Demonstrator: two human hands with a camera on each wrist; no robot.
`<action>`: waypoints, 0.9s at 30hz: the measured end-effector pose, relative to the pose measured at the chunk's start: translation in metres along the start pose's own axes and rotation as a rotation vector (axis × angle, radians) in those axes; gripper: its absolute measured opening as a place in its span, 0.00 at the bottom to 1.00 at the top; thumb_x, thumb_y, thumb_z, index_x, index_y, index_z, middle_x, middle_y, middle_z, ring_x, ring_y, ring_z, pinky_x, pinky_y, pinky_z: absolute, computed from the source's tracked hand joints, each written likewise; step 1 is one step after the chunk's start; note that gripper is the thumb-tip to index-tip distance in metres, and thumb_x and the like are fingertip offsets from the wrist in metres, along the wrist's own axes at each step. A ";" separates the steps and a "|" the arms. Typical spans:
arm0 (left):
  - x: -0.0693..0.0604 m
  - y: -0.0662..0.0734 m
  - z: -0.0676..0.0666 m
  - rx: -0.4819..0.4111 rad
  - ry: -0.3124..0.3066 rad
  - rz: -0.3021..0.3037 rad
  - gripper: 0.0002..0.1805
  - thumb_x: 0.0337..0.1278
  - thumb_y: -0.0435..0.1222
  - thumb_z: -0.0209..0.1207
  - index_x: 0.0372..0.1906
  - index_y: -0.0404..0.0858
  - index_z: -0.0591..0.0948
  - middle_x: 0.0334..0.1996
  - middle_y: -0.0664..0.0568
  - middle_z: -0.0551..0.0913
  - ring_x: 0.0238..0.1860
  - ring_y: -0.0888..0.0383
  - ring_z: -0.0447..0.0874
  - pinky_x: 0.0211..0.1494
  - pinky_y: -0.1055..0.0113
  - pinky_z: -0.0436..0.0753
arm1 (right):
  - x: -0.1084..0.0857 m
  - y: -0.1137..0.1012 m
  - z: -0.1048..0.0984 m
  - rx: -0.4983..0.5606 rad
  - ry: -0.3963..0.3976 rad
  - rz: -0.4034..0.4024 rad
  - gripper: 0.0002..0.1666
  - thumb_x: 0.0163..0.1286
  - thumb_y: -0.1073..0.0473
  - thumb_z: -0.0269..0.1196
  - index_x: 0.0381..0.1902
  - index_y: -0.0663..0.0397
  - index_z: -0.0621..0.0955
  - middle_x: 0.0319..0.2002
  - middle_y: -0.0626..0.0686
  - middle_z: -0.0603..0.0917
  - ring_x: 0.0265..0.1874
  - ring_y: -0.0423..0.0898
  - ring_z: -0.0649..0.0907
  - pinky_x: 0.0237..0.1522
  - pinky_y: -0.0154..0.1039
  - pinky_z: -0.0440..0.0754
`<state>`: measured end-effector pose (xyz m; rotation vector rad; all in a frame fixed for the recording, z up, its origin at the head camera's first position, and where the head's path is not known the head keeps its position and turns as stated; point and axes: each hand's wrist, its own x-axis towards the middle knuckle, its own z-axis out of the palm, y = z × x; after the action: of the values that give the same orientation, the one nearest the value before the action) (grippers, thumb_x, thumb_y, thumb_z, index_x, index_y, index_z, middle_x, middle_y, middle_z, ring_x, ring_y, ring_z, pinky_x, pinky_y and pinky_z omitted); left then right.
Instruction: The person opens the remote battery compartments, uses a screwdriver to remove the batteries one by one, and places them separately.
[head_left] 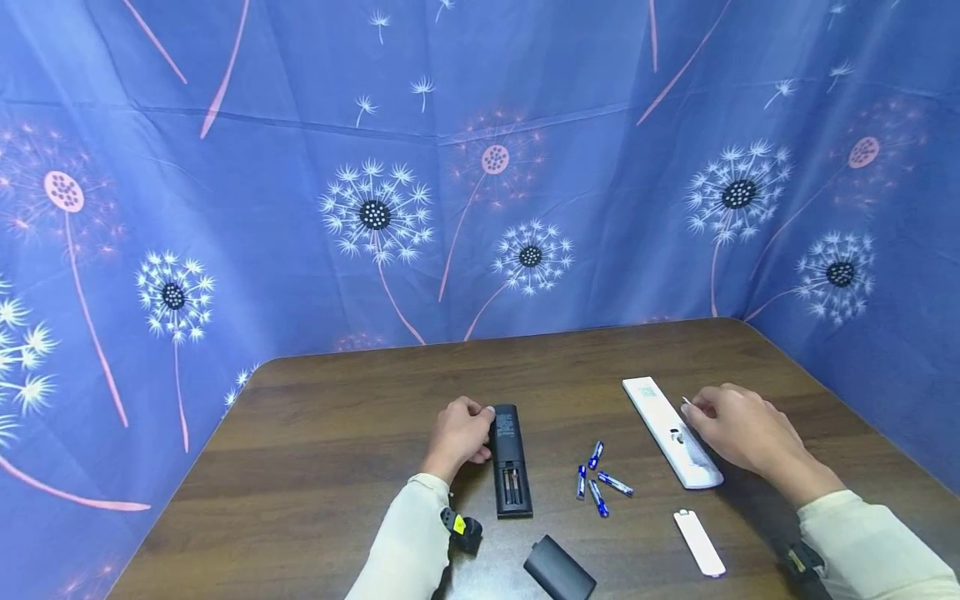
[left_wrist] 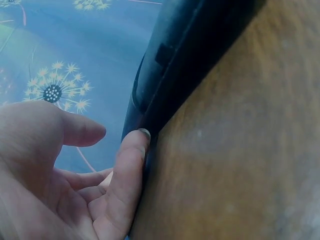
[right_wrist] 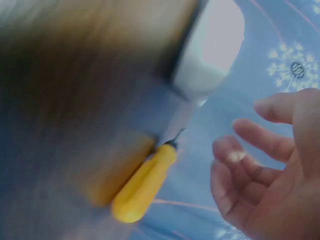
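A black remote control point(head_left: 507, 446) lies face down with its battery compartment uncovered; I cannot tell whether the compartment holds anything. My left hand point(head_left: 460, 437) touches its left edge with the fingertips. In the left wrist view the thumb point(left_wrist: 85, 130) stands apart from the remote's side point(left_wrist: 165, 60). Beside the white remote control point(head_left: 667, 429), my right hand point(head_left: 746, 425) hovers with loosely bent fingers. The right wrist view shows nothing in its grasp. A yellow-handled tool with a thin bent metal tip point(right_wrist: 142, 187) lies near the white remote's end point(right_wrist: 210, 50).
Several blue batteries point(head_left: 597, 475) lie loose between the two remotes. A black battery cover point(head_left: 558, 568) rests at the table's front, and a white cover point(head_left: 700, 543) lies to its right. Behind the wooden table point(head_left: 337, 425) hangs a blue dandelion-print cloth point(head_left: 285, 208).
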<state>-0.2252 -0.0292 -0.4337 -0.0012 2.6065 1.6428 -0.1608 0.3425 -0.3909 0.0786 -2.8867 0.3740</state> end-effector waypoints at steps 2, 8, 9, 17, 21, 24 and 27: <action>-0.001 -0.001 0.000 -0.011 0.002 -0.009 0.18 0.71 0.40 0.58 0.51 0.28 0.77 0.22 0.44 0.80 0.13 0.57 0.81 0.18 0.64 0.82 | -0.001 -0.008 0.000 0.009 0.022 -0.034 0.14 0.72 0.52 0.61 0.41 0.57 0.86 0.36 0.54 0.85 0.36 0.56 0.84 0.33 0.58 0.78; -0.001 0.002 -0.002 -0.030 0.014 0.001 0.16 0.71 0.40 0.56 0.48 0.28 0.78 0.22 0.43 0.81 0.13 0.56 0.81 0.19 0.64 0.83 | 0.003 -0.031 -0.005 0.017 0.080 -0.129 0.11 0.71 0.54 0.62 0.40 0.55 0.86 0.32 0.48 0.82 0.30 0.46 0.80 0.30 0.48 0.76; 0.000 0.004 -0.003 -0.031 0.022 0.006 0.15 0.72 0.40 0.56 0.47 0.29 0.78 0.22 0.43 0.81 0.13 0.56 0.81 0.19 0.64 0.83 | 0.005 -0.034 -0.006 0.022 0.083 -0.141 0.11 0.71 0.54 0.63 0.40 0.55 0.86 0.32 0.47 0.82 0.29 0.45 0.79 0.29 0.46 0.75; 0.005 0.007 -0.009 0.184 0.168 0.021 0.13 0.69 0.47 0.55 0.41 0.42 0.83 0.19 0.58 0.82 0.16 0.61 0.82 0.30 0.62 0.77 | 0.018 -0.057 0.001 0.082 0.069 -0.254 0.07 0.70 0.56 0.64 0.37 0.53 0.86 0.29 0.43 0.80 0.27 0.41 0.77 0.29 0.42 0.74; 0.003 0.005 -0.007 0.241 0.185 0.030 0.13 0.69 0.48 0.55 0.41 0.45 0.84 0.18 0.62 0.82 0.17 0.64 0.81 0.34 0.57 0.75 | 0.018 -0.064 0.011 0.107 0.047 -0.273 0.05 0.70 0.56 0.65 0.36 0.49 0.85 0.28 0.42 0.79 0.27 0.39 0.76 0.30 0.42 0.75; 0.002 0.005 -0.004 0.248 0.174 0.047 0.13 0.70 0.48 0.54 0.42 0.45 0.84 0.18 0.63 0.82 0.17 0.65 0.81 0.36 0.55 0.76 | 0.018 -0.068 0.018 0.104 0.035 -0.276 0.04 0.69 0.57 0.65 0.36 0.49 0.85 0.28 0.41 0.79 0.26 0.39 0.76 0.30 0.42 0.75; 0.001 0.007 -0.003 0.263 0.175 0.058 0.14 0.70 0.48 0.54 0.43 0.46 0.84 0.19 0.63 0.83 0.17 0.65 0.81 0.36 0.55 0.76 | 0.019 -0.076 0.025 0.094 0.028 -0.281 0.04 0.69 0.57 0.65 0.36 0.48 0.86 0.27 0.40 0.79 0.26 0.38 0.76 0.29 0.41 0.76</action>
<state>-0.2267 -0.0291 -0.4264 -0.0607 2.9625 1.3598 -0.1786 0.2621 -0.3908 0.4845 -2.7756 0.4515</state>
